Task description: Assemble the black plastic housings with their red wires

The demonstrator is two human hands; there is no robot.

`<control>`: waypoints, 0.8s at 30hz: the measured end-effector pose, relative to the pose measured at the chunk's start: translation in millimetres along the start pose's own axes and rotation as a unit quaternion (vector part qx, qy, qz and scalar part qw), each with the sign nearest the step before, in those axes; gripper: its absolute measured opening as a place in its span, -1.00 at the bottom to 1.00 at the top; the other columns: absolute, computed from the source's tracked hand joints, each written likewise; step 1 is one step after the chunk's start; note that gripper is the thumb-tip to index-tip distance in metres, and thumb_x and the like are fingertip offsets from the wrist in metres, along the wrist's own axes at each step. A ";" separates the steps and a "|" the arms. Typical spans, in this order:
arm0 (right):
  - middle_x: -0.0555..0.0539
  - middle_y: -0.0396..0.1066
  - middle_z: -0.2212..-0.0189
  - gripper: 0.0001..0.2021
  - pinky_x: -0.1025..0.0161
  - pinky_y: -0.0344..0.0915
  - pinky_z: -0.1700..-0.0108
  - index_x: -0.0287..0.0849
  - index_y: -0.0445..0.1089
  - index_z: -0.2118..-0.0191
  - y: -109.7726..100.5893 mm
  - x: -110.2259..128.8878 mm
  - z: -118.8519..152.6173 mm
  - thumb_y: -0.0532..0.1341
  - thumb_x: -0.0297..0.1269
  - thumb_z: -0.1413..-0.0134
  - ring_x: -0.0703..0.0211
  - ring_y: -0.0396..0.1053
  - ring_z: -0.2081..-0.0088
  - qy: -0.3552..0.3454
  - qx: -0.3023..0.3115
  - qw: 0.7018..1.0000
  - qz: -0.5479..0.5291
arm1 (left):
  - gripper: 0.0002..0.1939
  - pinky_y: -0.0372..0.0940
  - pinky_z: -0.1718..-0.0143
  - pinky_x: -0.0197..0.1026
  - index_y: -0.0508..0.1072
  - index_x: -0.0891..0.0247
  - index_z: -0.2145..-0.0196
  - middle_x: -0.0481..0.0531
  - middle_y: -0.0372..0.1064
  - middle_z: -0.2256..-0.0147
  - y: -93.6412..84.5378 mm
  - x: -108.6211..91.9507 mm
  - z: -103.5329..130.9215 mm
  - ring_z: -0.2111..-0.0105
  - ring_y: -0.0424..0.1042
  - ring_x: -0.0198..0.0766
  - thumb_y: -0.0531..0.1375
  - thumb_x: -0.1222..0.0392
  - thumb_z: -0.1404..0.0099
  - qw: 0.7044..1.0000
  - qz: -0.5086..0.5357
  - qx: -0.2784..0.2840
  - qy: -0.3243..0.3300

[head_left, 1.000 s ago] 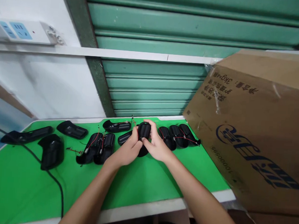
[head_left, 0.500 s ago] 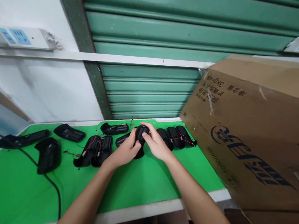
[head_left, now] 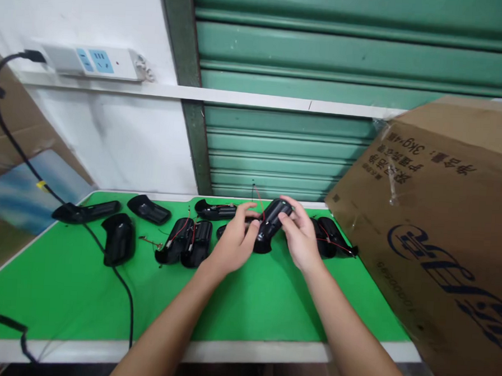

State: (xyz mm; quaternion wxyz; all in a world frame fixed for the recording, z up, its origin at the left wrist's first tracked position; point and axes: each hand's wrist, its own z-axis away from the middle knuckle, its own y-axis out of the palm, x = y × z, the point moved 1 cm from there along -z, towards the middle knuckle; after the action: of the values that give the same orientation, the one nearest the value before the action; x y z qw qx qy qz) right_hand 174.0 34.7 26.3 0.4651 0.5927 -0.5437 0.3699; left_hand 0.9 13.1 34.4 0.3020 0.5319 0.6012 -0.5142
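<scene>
My right hand (head_left: 301, 230) grips the upper end of a black plastic shell (head_left: 273, 220), tilted above the green table, with a red wire rising at its left side. Against the shell's left side, my left hand (head_left: 240, 232) has its thumb and fingers curled; whether it pinches the wire is too small to tell. Black shells with red wires (head_left: 195, 242) lie left of my hands, and more wired shells (head_left: 332, 237) lie to the right. Behind my left hand lies another wired shell (head_left: 216, 210).
Three black shells, one of them this curved piece (head_left: 119, 240), lie on the left of the green table (head_left: 265, 318). A black cable (head_left: 122, 285) crosses there. A large cardboard box (head_left: 437, 237) stands at the right, and a green shutter (head_left: 275, 127) behind.
The view has swung left. The held shell is now tilted and more of its length shows. My left hand has loosened from it, with its fingers raised.
</scene>
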 end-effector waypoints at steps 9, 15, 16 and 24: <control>-0.06 0.53 0.22 -0.64 0.14 0.41 0.24 -0.06 0.43 -0.05 -12.3 -1.9 -2.4 0.18 -0.21 -0.13 0.05 0.49 0.28 0.013 0.033 0.983 0.182 | -0.62 0.44 0.10 -0.04 0.30 0.26 -0.09 0.16 0.45 0.12 -30.6 14.8 -11.1 0.14 0.51 -0.09 0.16 0.16 -0.35 0.969 -0.228 -0.098 0.000; -0.20 0.46 -0.08 -0.59 0.01 0.33 -0.10 -0.15 0.40 -0.12 -3.6 -5.1 6.6 0.02 -0.38 -0.22 -0.05 0.44 -0.06 -0.075 0.125 0.898 0.415 | -0.53 0.34 -0.09 0.08 0.39 0.29 -0.10 0.26 0.42 -0.08 -23.1 19.2 -4.3 -0.06 0.43 0.12 0.27 0.10 -0.28 0.903 -0.429 0.010 -0.011; -0.23 0.45 -0.08 -0.58 -0.01 0.31 -0.10 -0.17 0.40 -0.13 -4.2 -5.2 7.2 0.00 -0.41 -0.23 -0.07 0.43 -0.07 -0.081 0.131 0.878 0.453 | -0.53 0.35 -0.07 0.06 0.40 0.29 -0.10 0.26 0.42 -0.07 -22.1 19.2 -3.0 -0.05 0.44 0.13 0.28 0.09 -0.27 0.898 -0.440 0.020 -0.020; -0.23 0.51 0.05 -0.64 -0.12 0.16 -0.09 -0.17 0.48 -0.02 -8.4 -2.4 10.5 0.08 -0.48 -0.18 -0.16 0.38 0.02 -0.133 0.100 0.762 0.626 | -0.54 0.29 -0.03 0.06 0.43 0.29 -0.08 0.26 0.47 -0.01 -23.7 18.3 -2.0 -0.02 0.45 0.11 0.19 -0.06 -0.36 0.885 -0.463 -0.005 -0.042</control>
State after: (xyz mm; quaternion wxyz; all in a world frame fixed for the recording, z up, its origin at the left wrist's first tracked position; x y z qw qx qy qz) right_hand 181.2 25.2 19.7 -0.0088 0.2067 -0.8100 0.5487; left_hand -25.8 23.2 25.3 0.0570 0.1690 0.7684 -0.6147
